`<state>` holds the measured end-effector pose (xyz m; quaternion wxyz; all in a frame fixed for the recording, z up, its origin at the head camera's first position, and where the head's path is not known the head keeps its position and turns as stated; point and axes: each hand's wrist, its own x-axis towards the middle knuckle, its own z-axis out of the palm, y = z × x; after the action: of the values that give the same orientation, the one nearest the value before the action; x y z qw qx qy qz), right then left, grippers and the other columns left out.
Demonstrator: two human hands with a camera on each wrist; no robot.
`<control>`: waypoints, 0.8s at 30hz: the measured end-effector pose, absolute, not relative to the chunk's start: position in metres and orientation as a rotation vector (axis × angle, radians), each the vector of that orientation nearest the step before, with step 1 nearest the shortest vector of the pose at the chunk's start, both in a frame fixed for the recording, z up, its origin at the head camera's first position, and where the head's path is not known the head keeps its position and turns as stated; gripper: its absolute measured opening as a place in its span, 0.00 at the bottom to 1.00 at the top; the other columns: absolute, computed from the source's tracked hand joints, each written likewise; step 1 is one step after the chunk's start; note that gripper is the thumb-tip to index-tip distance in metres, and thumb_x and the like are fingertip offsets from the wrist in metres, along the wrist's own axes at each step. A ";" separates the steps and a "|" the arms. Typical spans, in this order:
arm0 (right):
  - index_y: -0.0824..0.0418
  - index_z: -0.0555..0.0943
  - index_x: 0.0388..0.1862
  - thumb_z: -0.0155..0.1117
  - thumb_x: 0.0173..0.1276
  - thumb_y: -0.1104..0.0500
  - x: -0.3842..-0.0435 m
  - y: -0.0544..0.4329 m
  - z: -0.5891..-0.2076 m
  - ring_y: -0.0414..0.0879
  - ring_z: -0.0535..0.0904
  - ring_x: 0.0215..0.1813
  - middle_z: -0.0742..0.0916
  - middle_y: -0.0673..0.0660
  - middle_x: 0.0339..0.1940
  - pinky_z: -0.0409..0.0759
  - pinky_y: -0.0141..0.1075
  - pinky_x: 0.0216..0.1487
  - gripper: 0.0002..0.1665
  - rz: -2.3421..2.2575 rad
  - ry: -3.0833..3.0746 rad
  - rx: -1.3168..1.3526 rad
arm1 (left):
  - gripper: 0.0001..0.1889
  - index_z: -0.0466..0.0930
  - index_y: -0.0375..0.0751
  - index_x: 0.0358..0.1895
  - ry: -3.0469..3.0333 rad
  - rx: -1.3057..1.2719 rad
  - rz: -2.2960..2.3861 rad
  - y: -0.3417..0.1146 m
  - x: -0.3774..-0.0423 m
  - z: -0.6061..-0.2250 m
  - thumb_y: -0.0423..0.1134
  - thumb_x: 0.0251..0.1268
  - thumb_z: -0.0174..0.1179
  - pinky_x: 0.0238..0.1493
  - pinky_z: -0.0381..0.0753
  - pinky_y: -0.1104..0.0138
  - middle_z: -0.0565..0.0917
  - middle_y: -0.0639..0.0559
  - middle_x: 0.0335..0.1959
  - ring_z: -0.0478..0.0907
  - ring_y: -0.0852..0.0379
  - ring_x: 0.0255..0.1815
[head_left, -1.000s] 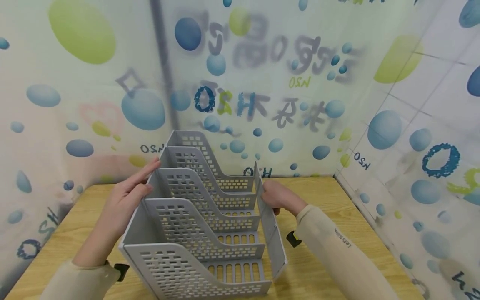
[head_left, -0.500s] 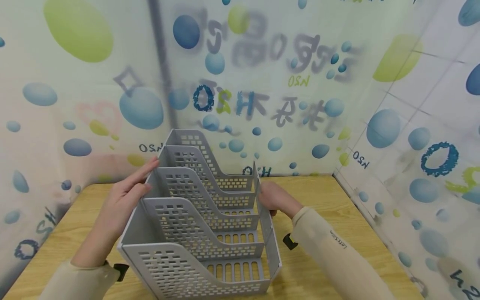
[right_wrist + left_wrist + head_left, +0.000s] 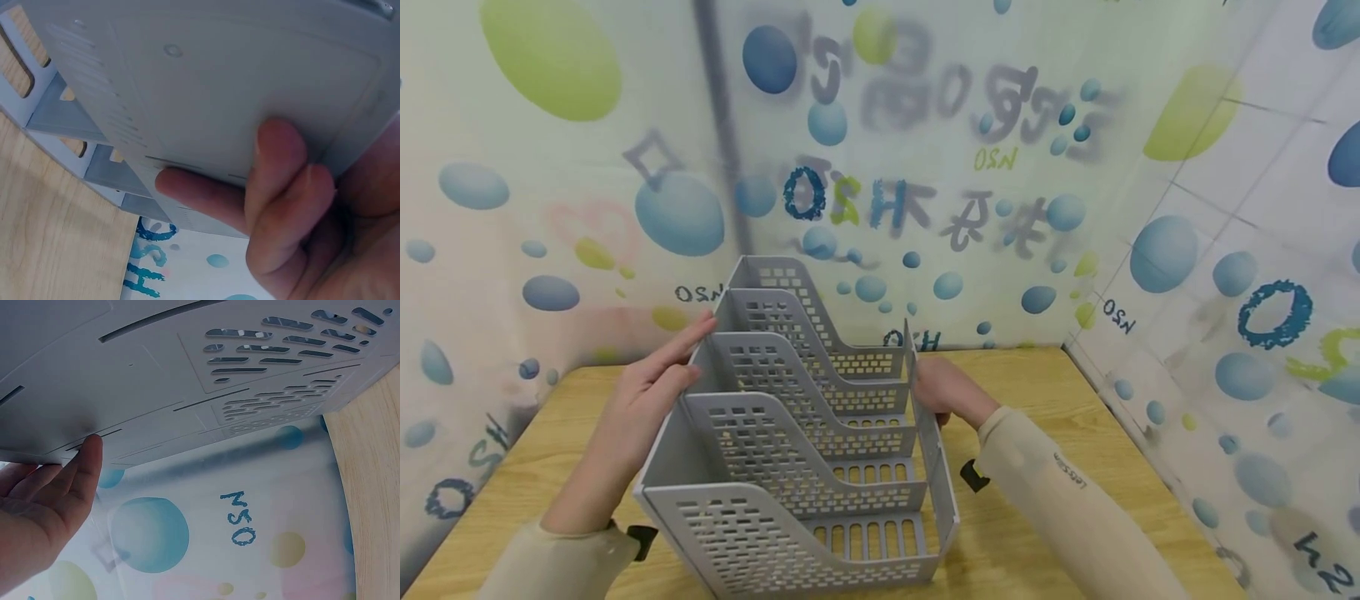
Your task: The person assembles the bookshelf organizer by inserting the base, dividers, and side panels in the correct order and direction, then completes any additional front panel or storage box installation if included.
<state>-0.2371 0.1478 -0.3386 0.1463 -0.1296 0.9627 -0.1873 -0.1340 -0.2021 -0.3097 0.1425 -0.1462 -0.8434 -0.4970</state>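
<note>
A grey plastic magazine file rack (image 3: pixel 820 467) with several slotted dividers stands on the table. My left hand (image 3: pixel 643 400) rests against its solid back panel, fingers nearly straight. In the left wrist view, those fingertips (image 3: pixel 92 447) touch the panel's outer face near a slot. A long narrow front panel (image 3: pixel 934 450) stands upright along the dividers' low front ends. My right hand (image 3: pixel 947 390) presses the outer face of this panel near its far end. In the right wrist view, one finger (image 3: pixel 200 194) lies extended on the panel, while others are bent. No fingers show over its top edge.
The rack stands on a wooden table (image 3: pixel 1022 375). Behind it hangs a pale curtain (image 3: pixel 865 150) printed with blue and green dots and letters. A patterned wall (image 3: pixel 1247 333) rises along the table's right side.
The near end of the front panel has swung left against the dividers, and my right hand has shifted slightly left with it. My left hand stays on the back panel.
</note>
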 end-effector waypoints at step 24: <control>0.67 0.78 0.29 0.52 0.75 0.71 -0.232 0.138 -0.344 0.42 0.72 0.14 0.77 0.55 0.15 0.70 0.31 0.16 0.13 -0.344 2.838 -0.363 | 0.25 0.65 0.55 0.80 -2.444 -0.405 -1.484 -0.203 -0.136 -0.310 0.41 0.85 0.44 0.66 0.59 0.84 0.61 0.63 0.82 0.58 0.71 0.78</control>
<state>-0.2316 0.1381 -0.3442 0.1297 -0.1248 0.9765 -0.1184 -0.1363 -0.2034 -0.3102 0.1264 -0.1392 -0.8395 -0.5098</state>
